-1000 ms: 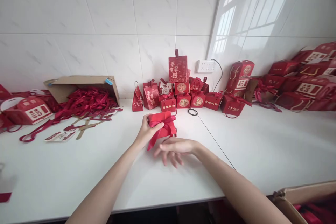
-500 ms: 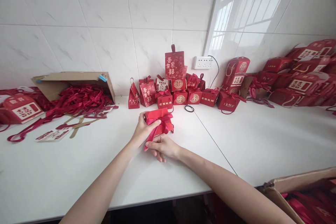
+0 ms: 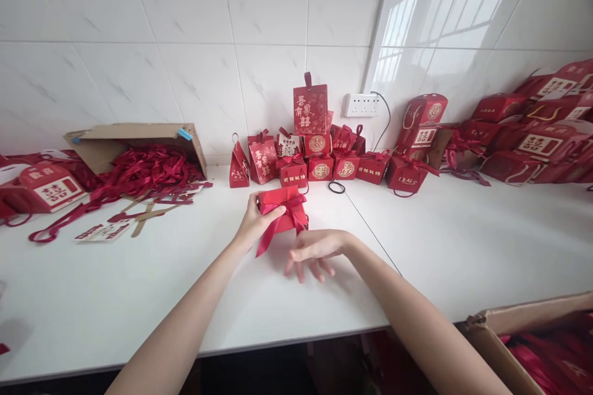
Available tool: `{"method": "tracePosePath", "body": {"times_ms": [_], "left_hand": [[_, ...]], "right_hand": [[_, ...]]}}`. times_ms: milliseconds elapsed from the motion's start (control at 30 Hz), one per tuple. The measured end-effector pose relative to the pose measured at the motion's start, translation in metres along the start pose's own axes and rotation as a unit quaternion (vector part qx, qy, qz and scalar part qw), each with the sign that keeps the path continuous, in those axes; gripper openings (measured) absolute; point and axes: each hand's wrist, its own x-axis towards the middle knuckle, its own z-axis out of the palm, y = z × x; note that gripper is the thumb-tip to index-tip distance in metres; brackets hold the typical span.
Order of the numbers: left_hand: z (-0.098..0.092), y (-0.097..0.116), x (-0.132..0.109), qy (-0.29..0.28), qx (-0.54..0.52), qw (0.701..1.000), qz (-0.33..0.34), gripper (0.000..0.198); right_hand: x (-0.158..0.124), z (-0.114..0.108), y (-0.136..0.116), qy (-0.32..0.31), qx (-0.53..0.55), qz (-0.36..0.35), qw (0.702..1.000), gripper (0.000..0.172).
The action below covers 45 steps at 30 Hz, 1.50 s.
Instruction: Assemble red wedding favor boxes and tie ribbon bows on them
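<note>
A small red gift box (image 3: pixel 293 221) with a ribbon bow (image 3: pixel 288 202) tied on its front is in the middle of the white table. My left hand (image 3: pixel 256 220) grips its left side, the thumb lying across the box beside the bow. One ribbon tail (image 3: pixel 267 239) hangs down at the lower left. Just below and to the right of the box is my right hand (image 3: pixel 317 253), slightly blurred, its fingers spread and pointing down with nothing in them.
Behind stand several red gift boxes (image 3: pixel 319 168). A cardboard box (image 3: pixel 132 131) on its side spills ribbons (image 3: pixel 155 166) at left. More red boxes (image 3: pixel 540 143) are piled at right. A black ring (image 3: pixel 336 187), a power strip (image 3: pixel 361 105) and an open carton (image 3: pixel 523 316) are also present.
My right hand has let go of the ribbon tail, moved right and spread its fingers. The tail now hangs free, while my left hand keeps its grip on the box.
</note>
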Motion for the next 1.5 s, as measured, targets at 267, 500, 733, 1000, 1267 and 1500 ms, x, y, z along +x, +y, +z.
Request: {"method": "tracePosePath", "body": {"times_ms": [267, 500, 733, 1000, 1267, 1500], "left_hand": [[0.0, 0.001, -0.001, 0.021, -0.003, 1.0, 0.005, 0.055], [-0.006, -0.002, 0.001, -0.03, -0.037, 0.999, 0.006, 0.052], [0.002, 0.0, -0.004, -0.063, -0.053, 0.997, -0.007, 0.071], [0.0, -0.013, 0.0, 0.107, 0.053, 0.987, 0.111, 0.035], [0.0, -0.011, -0.002, 0.093, 0.062, 0.981, 0.155, 0.025], [0.004, -0.014, -0.001, 0.099, 0.059, 0.982, 0.152, 0.021]], "right_hand": [[-0.027, -0.024, 0.003, 0.216, 0.02, -0.003, 0.976, 0.069], [-0.032, -0.029, 0.004, 0.241, 0.013, 0.005, 0.97, 0.06], [-0.008, -0.02, 0.004, 0.417, 0.051, -0.23, 0.878, 0.049], [0.016, -0.019, 0.01, 0.461, 0.126, -0.228, 0.848, 0.051], [0.018, -0.017, 0.009, 0.477, 0.148, -0.233, 0.835, 0.052], [0.016, -0.02, 0.012, 0.475, 0.165, -0.24, 0.83, 0.05]]}}
